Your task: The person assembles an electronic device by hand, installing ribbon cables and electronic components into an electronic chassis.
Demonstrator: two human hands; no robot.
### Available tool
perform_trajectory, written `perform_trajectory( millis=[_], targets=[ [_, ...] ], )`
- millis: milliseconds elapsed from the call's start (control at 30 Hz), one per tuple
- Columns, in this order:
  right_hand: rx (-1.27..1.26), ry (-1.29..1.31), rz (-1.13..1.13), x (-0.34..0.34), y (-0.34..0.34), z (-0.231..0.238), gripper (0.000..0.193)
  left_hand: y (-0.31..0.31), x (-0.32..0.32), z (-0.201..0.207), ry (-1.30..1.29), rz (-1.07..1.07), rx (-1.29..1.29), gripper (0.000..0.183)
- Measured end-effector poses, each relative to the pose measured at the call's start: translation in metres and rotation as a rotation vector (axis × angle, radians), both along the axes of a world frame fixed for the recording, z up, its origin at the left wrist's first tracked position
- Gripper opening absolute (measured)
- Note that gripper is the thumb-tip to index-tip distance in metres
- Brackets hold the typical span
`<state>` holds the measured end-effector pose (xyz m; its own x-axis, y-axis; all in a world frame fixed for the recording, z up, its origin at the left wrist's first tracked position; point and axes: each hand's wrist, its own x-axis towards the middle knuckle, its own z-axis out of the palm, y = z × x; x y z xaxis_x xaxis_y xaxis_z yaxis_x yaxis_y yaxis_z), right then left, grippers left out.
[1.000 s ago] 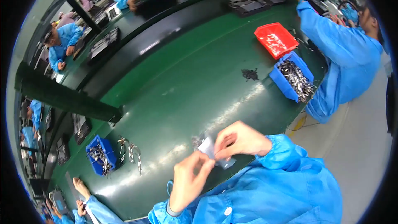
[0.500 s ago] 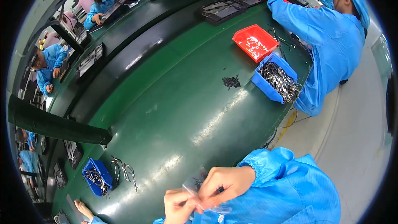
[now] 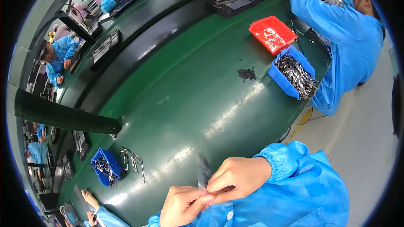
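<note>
Close to my body, above the table's near edge, I hold a small clear plastic bag (image 3: 203, 170) with dark small pieces inside. My left hand (image 3: 180, 205) pinches its edge between thumb and fingers. My right hand (image 3: 240, 177) has its fingertips pressed on the same edge, almost touching the left thumb. The bag stands up narrow beyond my fingertips, slightly blurred, so its contents are hard to make out. On the green table (image 3: 176, 113) ahead lies a loose pile of small black pieces (image 3: 247, 74).
At right stand a red bin (image 3: 273, 35) of small white pieces and a blue bin (image 3: 292, 73) full of metallic-dark strips. Another blue bin (image 3: 105, 166) and tweezers-like tools (image 3: 134, 162) lie at left. A co-worker (image 3: 341, 38) sits at right; a dark post (image 3: 67, 113) rises at left.
The view has shifted, so the table things appear farther right and slightly higher. My hands have turned the bag from spread out to narrow and upright, with both hands still pinching it.
</note>
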<state>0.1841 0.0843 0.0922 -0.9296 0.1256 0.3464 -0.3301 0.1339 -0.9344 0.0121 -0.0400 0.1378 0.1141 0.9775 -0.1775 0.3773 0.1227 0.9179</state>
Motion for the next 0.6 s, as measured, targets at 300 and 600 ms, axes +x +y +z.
perform_trajectory(
  millis=[300,600],
  targets=[
    [-0.644,0.331,0.430,-0.006,0.006,-0.019,0.015,0.013,0.019,-0.027,-0.731,-0.297,0.223,0.023],
    [0.509,-0.104,-0.440,0.004,0.038,0.007,0.010,0.006,-0.009,-0.014,-0.164,0.120,-0.094,0.028]
  ],
)
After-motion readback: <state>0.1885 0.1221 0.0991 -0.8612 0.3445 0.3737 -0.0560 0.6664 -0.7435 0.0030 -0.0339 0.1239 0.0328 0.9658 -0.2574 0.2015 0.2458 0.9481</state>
